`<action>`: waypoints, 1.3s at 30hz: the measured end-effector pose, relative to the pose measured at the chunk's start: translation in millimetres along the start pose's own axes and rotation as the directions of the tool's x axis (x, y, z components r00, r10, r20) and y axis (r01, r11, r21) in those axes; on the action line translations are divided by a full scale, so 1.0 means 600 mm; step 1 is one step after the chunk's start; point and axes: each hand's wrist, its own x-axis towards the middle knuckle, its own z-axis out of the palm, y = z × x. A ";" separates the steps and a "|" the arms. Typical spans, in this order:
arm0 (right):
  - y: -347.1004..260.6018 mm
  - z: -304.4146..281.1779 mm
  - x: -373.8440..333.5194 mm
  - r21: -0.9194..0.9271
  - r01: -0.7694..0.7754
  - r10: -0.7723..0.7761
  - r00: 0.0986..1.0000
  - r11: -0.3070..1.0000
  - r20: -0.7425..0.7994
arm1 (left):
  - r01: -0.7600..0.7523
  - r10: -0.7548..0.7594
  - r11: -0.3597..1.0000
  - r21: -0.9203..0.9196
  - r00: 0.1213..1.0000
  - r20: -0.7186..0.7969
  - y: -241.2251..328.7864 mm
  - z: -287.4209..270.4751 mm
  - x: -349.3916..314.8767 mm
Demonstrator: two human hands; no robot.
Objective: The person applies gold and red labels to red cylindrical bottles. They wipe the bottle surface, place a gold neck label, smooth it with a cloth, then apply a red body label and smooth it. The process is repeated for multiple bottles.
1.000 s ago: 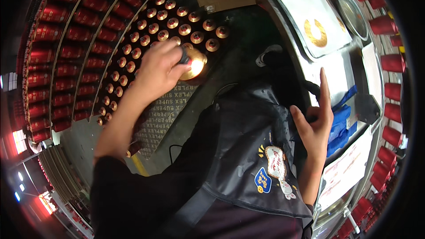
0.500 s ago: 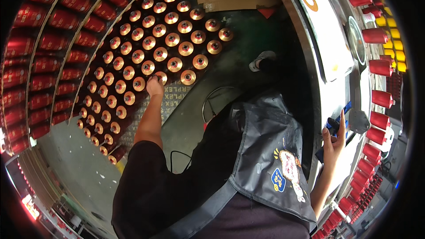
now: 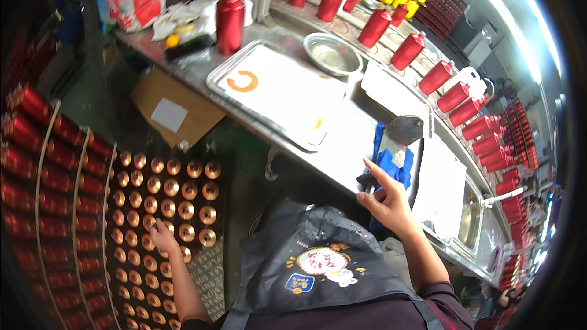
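To the lower left, my left hand (image 3: 164,236) reaches down among red bottles with gold tops and dark necks. Its fingertips are at the gold top of one bottle (image 3: 149,222); the hand is small and blurred, so I cannot tell whether they grip it. Over the front edge of the metal bench, my right hand (image 3: 391,205) is open, thumb and forefinger spread apart. A small black object (image 3: 365,179) sits between those two fingertips, and I cannot make out its kind. Crumpled blue cloth (image 3: 396,170) lies just beyond the hand.
On the bench (image 3: 257,123) are a white tray (image 3: 269,88) with an orange ring, a metal bowl (image 3: 333,55) and a tall red bottle (image 3: 230,24). A line of red bottles (image 3: 408,52) stands behind. Cardboard (image 3: 137,95) lies below the bench; stacked red bottles (image 3: 36,177) rise at far left.
My view has turned right toward the bench. My left hand has shifted left among the gold-topped bottles. My right hand stays spread by the black object.
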 end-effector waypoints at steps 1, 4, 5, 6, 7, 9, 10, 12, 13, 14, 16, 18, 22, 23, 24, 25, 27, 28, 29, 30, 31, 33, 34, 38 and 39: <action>-0.003 -0.019 -0.010 -0.035 -0.003 0.002 1.000 0.999 -0.028 | -0.044 0.027 0.938 -0.343 0.998 -0.054 0.098 0.021 0.027; -0.003 -0.033 -0.037 0.020 0.024 -0.022 0.997 1.000 -0.079 | -0.079 0.257 0.553 -0.830 0.963 0.079 0.375 0.075 0.066; -0.003 -0.035 -0.050 0.030 0.019 -0.015 0.994 0.999 -0.112 | -0.255 0.403 0.622 -0.740 0.915 0.024 0.461 0.083 0.070; 0.001 -0.033 -0.062 0.094 0.051 -0.035 0.986 0.994 -0.162 | -0.364 0.512 0.532 -0.764 0.857 -0.052 0.546 0.095 0.085; 0.006 -0.030 -0.075 0.148 0.041 -0.012 0.982 0.988 -0.187 | -0.531 0.631 0.472 -0.704 0.761 -0.150 0.619 0.102 0.115; 0.026 -0.026 -0.099 0.198 0.034 0.026 0.956 0.980 -0.294 | -0.624 0.587 0.611 -0.486 0.770 -0.251 0.741 0.141 0.179; 0.039 -0.025 -0.110 0.223 -0.027 0.096 0.947 0.974 -0.307 | -0.505 0.482 0.789 -0.349 0.862 -0.158 0.782 0.162 0.228; 0.073 -0.030 -0.126 0.250 -0.036 0.135 0.912 0.968 -0.389 | -0.411 0.400 0.880 -0.237 0.912 -0.096 0.821 0.218 0.306; 0.092 -0.039 -0.132 0.331 -0.070 0.194 0.913 0.941 -0.359 | -0.410 0.403 0.868 -0.281 0.911 -0.084 0.819 0.247 0.330; 0.106 -0.040 -0.137 0.396 -0.102 0.270 0.879 0.912 -0.394 | -0.453 0.467 0.822 -0.345 0.883 -0.046 0.807 0.268 0.350; 0.134 -0.056 -0.140 0.491 -0.094 0.328 0.848 0.866 -0.416 | -0.608 0.574 0.726 -0.322 0.793 -0.204 0.811 0.299 0.361; 0.148 -0.067 -0.140 0.518 -0.085 0.344 0.836 0.851 -0.427 | -0.636 0.588 0.731 -0.246 0.771 -0.245 0.814 0.285 0.349; 0.138 -0.071 -0.126 0.433 -0.091 0.283 0.871 0.897 -0.403 | -0.751 0.663 0.533 -0.391 0.657 -0.359 0.843 0.158 0.307; 0.135 -0.069 -0.122 0.461 -0.097 0.277 0.898 0.882 -0.342 | -0.686 0.616 0.537 -0.491 0.716 -0.328 0.847 0.122 0.284; 0.125 -0.066 -0.112 0.494 -0.065 0.253 0.911 0.867 -0.324 | -0.535 0.538 0.486 -0.691 0.806 -0.246 0.851 0.091 0.263; 0.119 -0.065 -0.107 0.523 -0.010 0.220 0.914 0.852 -0.341 | -0.179 0.424 0.390 -0.903 0.906 0.004 0.861 0.064 0.241; 0.102 -0.056 -0.091 0.505 0.023 0.169 0.928 0.863 -0.332 | 0.283 0.356 0.244 -0.928 0.863 0.357 0.867 0.030 0.185; 0.095 -0.048 -0.083 0.496 0.077 0.110 0.935 0.865 -0.338 | 0.499 0.377 0.227 -0.836 0.747 0.548 0.867 0.025 0.149; 0.087 -0.045 -0.079 0.486 0.064 0.095 0.950 0.872 -0.297 | 0.586 0.330 0.301 -0.752 0.676 0.659 0.862 0.021 0.114; 0.081 -0.038 -0.075 0.494 0.098 0.057 0.956 0.864 -0.288 | 0.689 0.328 0.290 -0.664 0.580 0.745 0.864 0.023 0.081; 0.074 -0.034 -0.071 0.485 0.113 0.032 0.960 0.867 -0.280 | 0.775 0.348 0.281 -0.566 0.467 0.812 0.865 0.027 0.051; 0.063 -0.027 -0.067 0.435 0.166 -0.035 0.955 0.885 -0.293 | 0.851 0.424 0.246 -0.463 0.335 0.841 0.860 0.033 -0.002; 0.059 -0.025 -0.067 0.432 0.161 -0.033 0.957 0.887 -0.288 | 0.849 0.427 0.275 -0.452 0.313 0.848 0.859 0.038 -0.024; 0.051 -0.022 -0.060 0.290 0.217 -0.092 0.917 0.932 -0.389 | 0.858 0.455 0.325 -0.397 0.226 0.861 0.872 0.052 -0.087; 0.050 -0.022 -0.056 0.142 0.288 -0.197 0.869 0.947 -0.453 | 0.806 0.502 0.364 -0.467 0.252 0.827 0.879 0.054 -0.099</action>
